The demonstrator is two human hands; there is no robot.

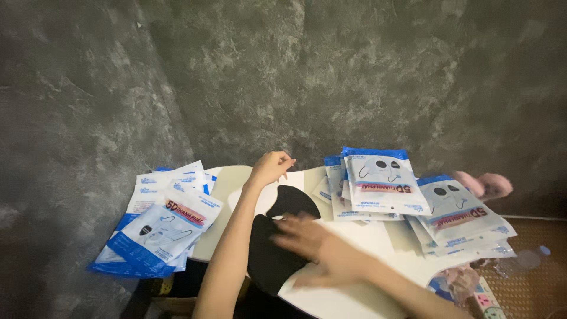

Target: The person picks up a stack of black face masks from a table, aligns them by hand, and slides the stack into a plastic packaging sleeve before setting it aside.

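- Grey mottled wall behind; small round white table (354, 236) in front of it, crowded.
- Left edge of table: pile of blue-and-white mask packets (159, 227), fanned, overhanging the rim.
- Left hand (270, 167) reaches to the far edge of the table, fingers curled in and pinching the top of a black face mask (277, 236). Grip looks closed on the fabric's upper corner.
- Black face mask lies near the middle of the table, spread flat, lower part hanging over the near edge.
- Right hand (316, 245) is motion-blurred, palm down, fingers spread open, lying on the mask's right side. Pressing, not gripping, as far as I can tell.
- Far-right of table: stack of same packets (378, 183), top one face up.
- Right edge: second stack of packets (460, 221), tilted, overhanging.
- Beyond that stack: something pink (484, 184), blurred, can't identify.
- Floor at lower right: clear plastic bottle (522, 260) with blue cap.
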